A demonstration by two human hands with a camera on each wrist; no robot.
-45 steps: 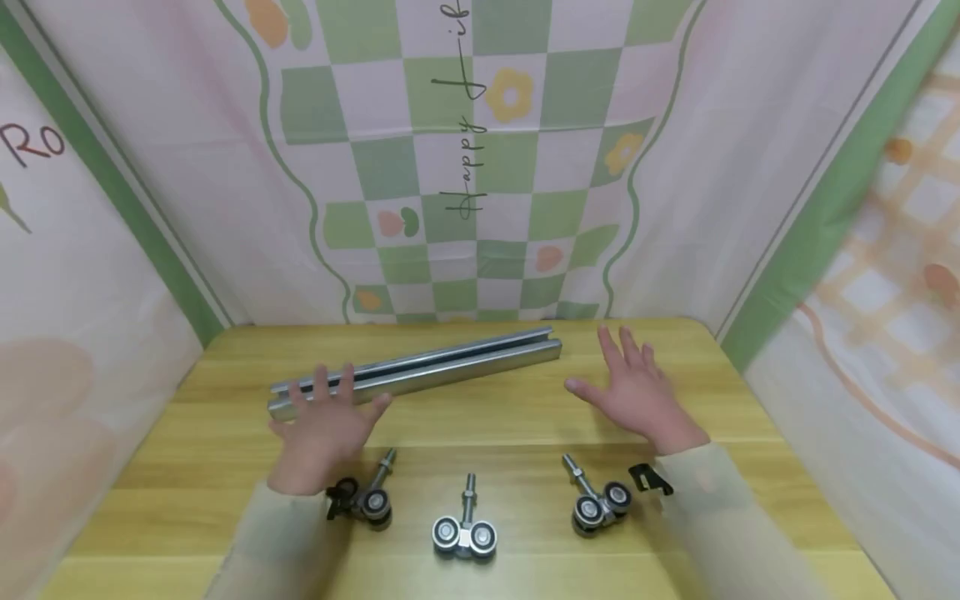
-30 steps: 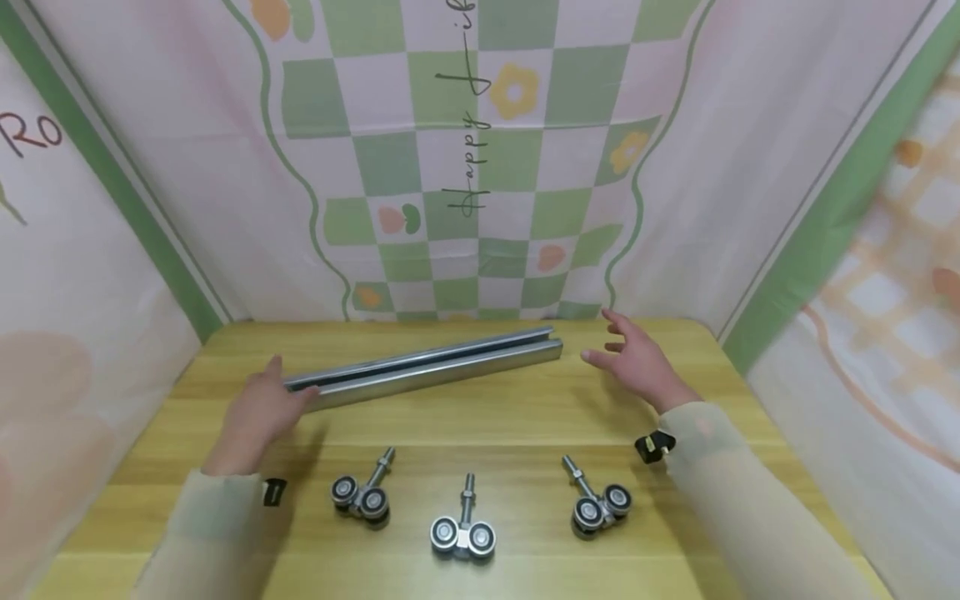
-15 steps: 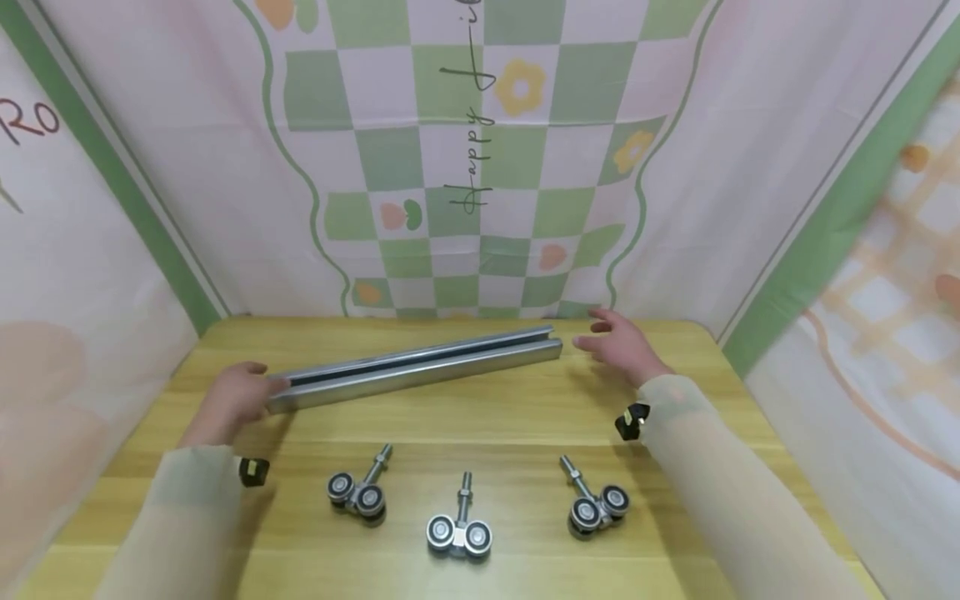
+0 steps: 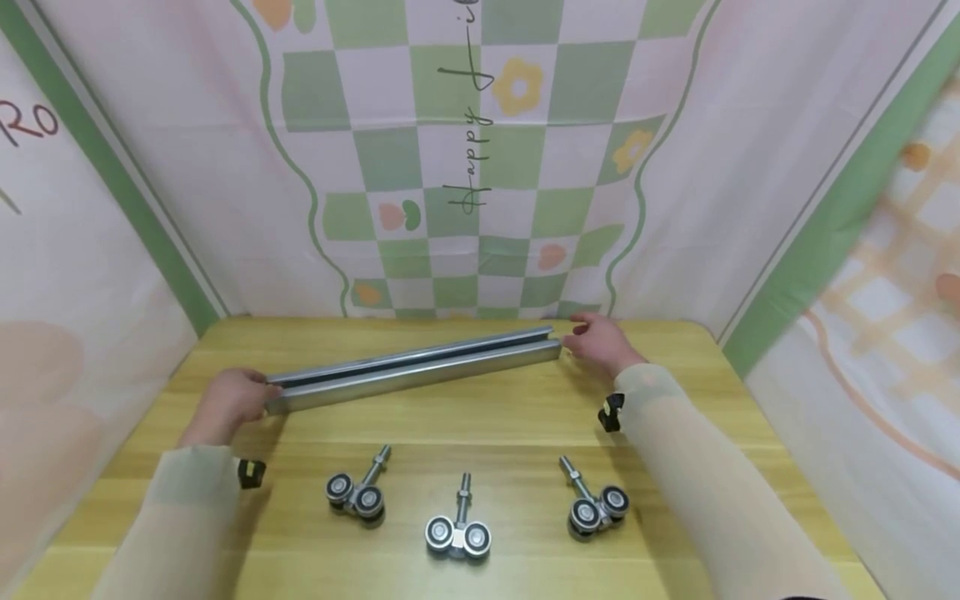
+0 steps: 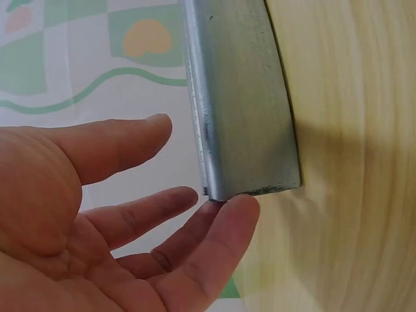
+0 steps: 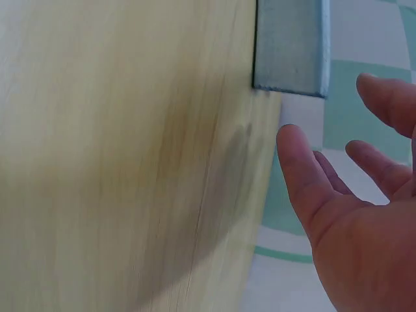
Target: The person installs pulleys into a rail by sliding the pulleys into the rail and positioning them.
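A silver metal channel rail [image 4: 420, 377], slotted along its top, lies slanted across the back of the wooden table. At its left end is my left hand [image 4: 228, 400]. In the left wrist view the fingers are loosely bent, a fingertip right at the end of the rail [image 5: 250, 97], and the thumb stands away from it. My right hand [image 4: 603, 343] is by the rail's right end. The right wrist view shows that hand [image 6: 364, 240] with spread fingers, a small gap short of the rail end [image 6: 289, 49].
Three roller trolleys with threaded bolts lie toward the front: a left one [image 4: 369, 502], a middle one [image 4: 459, 542] and a right one [image 4: 585, 515]. Patterned cloth [image 4: 442, 150] hangs behind the wooden table [image 4: 510, 433] and along both sides.
My left hand has moved from above the rail out to its left end. My right hand has moved left and in toward the right end. The rail and trolleys have stayed put.
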